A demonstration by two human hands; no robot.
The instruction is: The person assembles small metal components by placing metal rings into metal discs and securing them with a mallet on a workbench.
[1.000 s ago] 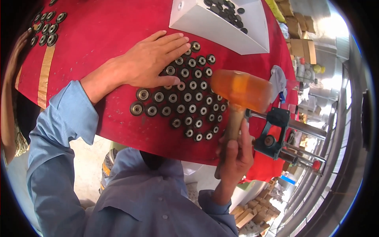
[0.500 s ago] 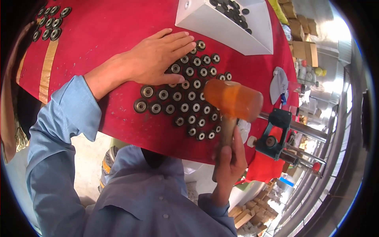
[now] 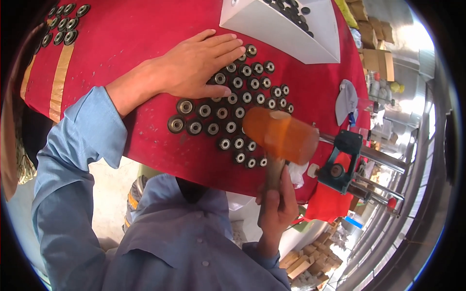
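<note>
My left hand (image 3: 194, 65) lies palm down at the far left of a group of bearing-like metal rings with dark rims (image 3: 194, 127), its fingers stretched out and the thumb touching or over some of them. The rings lie flat on a red-covered table (image 3: 141, 29). In my right hand (image 3: 279, 211) is a mallet (image 3: 281, 136) with a translucent orange head, the fingers wrapped round its wooden handle. Its head hangs over the right part of the group and hides several rings. Whether it touches any cannot be made out.
A white box (image 3: 286, 39) of black discs (image 3: 293, 14) stands at the far side. More rings (image 3: 70, 38) sit at far left beside brown tape (image 3: 59, 82). To the right are a grey cap (image 3: 345, 103) and a dark green metal fixture with rods (image 3: 340, 162).
The mallet head has moved a little left and nearer to me, with my right hand. My left hand stays on the rings; the whole view has shifted slightly.
</note>
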